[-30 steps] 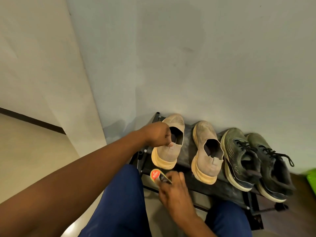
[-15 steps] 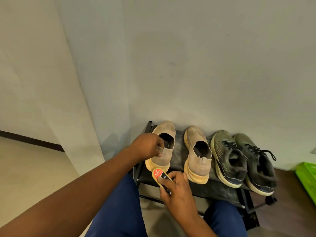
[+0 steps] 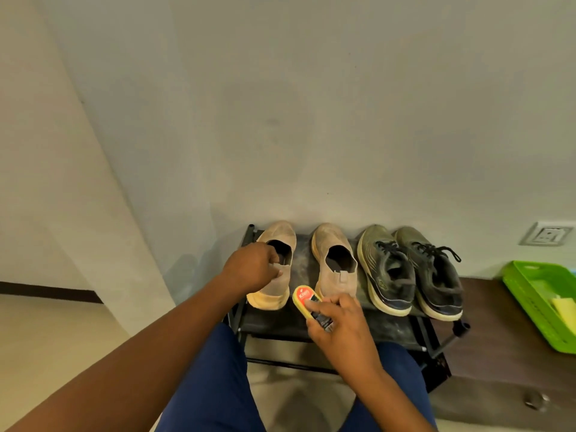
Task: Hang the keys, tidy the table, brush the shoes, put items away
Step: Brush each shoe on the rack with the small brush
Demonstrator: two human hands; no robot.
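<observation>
Two beige slip-on shoes stand on a black shoe rack [image 3: 280, 325] against the wall. My left hand [image 3: 252, 268] grips the collar of the left beige shoe [image 3: 274, 285]. My right hand [image 3: 339, 325] holds a yellow shoe-shine sponge with a red label [image 3: 304, 299] just in front of the gap between the beige shoes. The right beige shoe [image 3: 335, 260] stands untouched. A pair of dark green laced sneakers [image 3: 408, 269] fills the rack's right side.
A bright green plastic basket [image 3: 539, 310] with a yellow item sits on a dark wooden surface at the right. A wall socket [image 3: 547, 233] is above it. My blue-trousered knees are below the rack. A wall corner juts out at the left.
The view has shifted so the rack sits lower and more central. My left hand keeps its hold on the left beige shoe. My right hand with the sponge has risen slightly toward the shoes.
</observation>
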